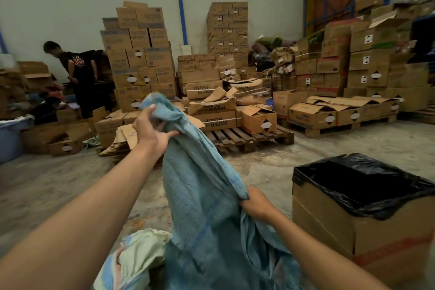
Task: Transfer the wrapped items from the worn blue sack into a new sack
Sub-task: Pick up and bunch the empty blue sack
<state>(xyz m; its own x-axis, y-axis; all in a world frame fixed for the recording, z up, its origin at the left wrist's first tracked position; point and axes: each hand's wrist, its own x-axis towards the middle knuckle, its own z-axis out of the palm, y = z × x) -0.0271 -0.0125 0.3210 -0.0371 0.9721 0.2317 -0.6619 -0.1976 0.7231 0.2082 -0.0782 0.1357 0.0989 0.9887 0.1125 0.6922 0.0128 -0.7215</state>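
Observation:
A worn blue woven sack (202, 186) hangs in front of me, lifted off the concrete floor. My left hand (150, 129) is raised and grips the sack's upper end, fingers curled round the bunched fabric. Lower and to the right, my right hand (255, 202) pinches a fold along the sack's edge. At the bottom left lies a pale green and white sack (138, 254), crumpled, beside the blue one. No wrapped items show; the inside of both sacks is hidden.
A cardboard box lined with a black plastic bag (367, 186) stands open at my right. Wooden pallets (244, 139) with stacked and torn cartons fill the back. A person in black (80, 73) stands far left near a blue tub (9, 139).

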